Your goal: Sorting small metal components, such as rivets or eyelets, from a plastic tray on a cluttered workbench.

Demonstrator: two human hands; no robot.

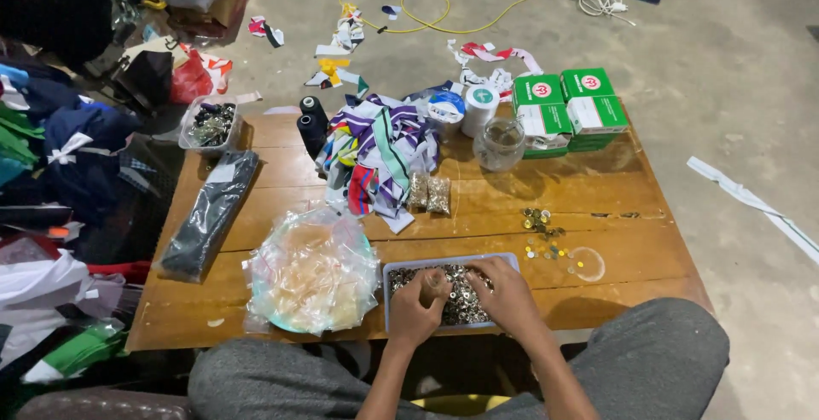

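Head view, evenly and moderately lit from above: soft shadows under the glass jar [499, 143] and green boxes [570, 109] on the wooden table [597, 190], dim clutter left of the table, slight wide-angle bending at the edges, mild softness throughout.

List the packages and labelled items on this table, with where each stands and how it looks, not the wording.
Green-and-white boxes: stacked at the far right corner, rectangular, round red emblem on top.
White roll: upright left of the boxes, cylinder with teal top label.
Two small clear packets: mid-table, filled with tiny gold pieces.
Clear bags: piled over a round dish, near left.
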